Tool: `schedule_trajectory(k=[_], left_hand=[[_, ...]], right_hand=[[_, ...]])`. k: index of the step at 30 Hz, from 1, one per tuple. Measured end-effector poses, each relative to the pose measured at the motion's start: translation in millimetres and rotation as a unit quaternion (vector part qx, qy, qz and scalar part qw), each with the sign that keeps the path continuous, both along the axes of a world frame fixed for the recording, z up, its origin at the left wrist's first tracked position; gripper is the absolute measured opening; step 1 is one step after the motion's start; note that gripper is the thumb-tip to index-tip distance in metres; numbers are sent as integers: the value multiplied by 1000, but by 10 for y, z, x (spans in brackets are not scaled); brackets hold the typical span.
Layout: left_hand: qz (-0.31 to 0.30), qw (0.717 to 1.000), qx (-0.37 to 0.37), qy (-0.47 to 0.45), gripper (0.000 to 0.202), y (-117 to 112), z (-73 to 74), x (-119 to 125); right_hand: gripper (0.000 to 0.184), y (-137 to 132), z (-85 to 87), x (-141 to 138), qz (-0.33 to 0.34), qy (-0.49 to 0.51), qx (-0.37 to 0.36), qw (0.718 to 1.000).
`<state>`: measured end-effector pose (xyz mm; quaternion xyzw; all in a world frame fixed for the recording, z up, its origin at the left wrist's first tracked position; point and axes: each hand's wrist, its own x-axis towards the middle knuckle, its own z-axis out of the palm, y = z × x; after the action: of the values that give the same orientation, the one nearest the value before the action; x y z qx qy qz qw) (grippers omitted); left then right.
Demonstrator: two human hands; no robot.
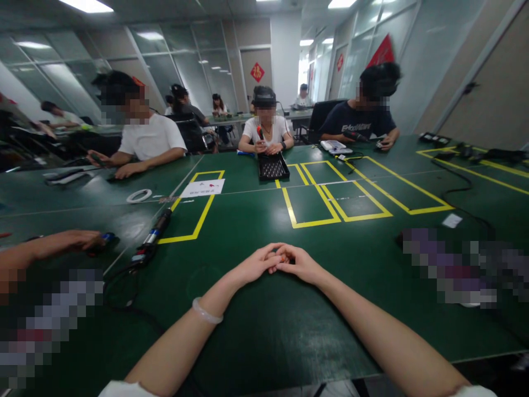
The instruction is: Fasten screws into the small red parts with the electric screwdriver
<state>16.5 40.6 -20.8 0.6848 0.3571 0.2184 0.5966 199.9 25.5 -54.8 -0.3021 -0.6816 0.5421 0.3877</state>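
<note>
Over the green table (248, 309), my left hand (263, 261) and my right hand (301, 262) meet in front of me. Their fingers are curled in and touch one another. A small orange-red spot (284, 258) shows between the fingertips; what it belongs to is hidden and too small to name. A pale bangle (206, 311) circles my left wrist. Left of my hands, a black cylindrical tool (154, 231) with a blue band and a cable lies on the table.
Yellow tape rectangles (316, 224) mark the tabletop. A white paper sheet (203, 187) and a white ring (139, 196) lie to the left. Across sits a person with a black tray (274, 167) of small parts. A co-worker's hand (88, 240) reaches in from the left. Black cables (467, 179) run along the right.
</note>
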Motion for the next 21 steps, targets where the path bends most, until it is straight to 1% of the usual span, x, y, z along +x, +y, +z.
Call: schedule_trajectory(k=[3, 7, 10, 13, 15, 19, 21], left_hand=[[47, 998, -34, -19, 57, 19, -102, -37], [83, 993, -73, -32, 42, 66, -173, -50], [75, 994, -74, -25, 37, 64, -179, -49], [55, 997, -52, -16, 35, 40, -162, -53], [52, 998, -41, -18, 34, 31, -162, -57], [68, 996, -40, -28, 34, 39, -191, -72], [77, 996, -43, -30, 33, 42, -196, -77]], right_hand=[[25, 15, -36, -8, -48, -28, 13, 998], [25, 55, -82, 8, -92, -38, 4, 995], [25, 71, -101, 31, -102, -43, 7, 994], [23, 64, -106, 35, -101, -58, 25, 993], [24, 53, -100, 31, -100, -64, 37, 992], [27, 42, -77, 31, -97, -50, 27, 994], [26, 45, -67, 36, -94, -44, 16, 994]])
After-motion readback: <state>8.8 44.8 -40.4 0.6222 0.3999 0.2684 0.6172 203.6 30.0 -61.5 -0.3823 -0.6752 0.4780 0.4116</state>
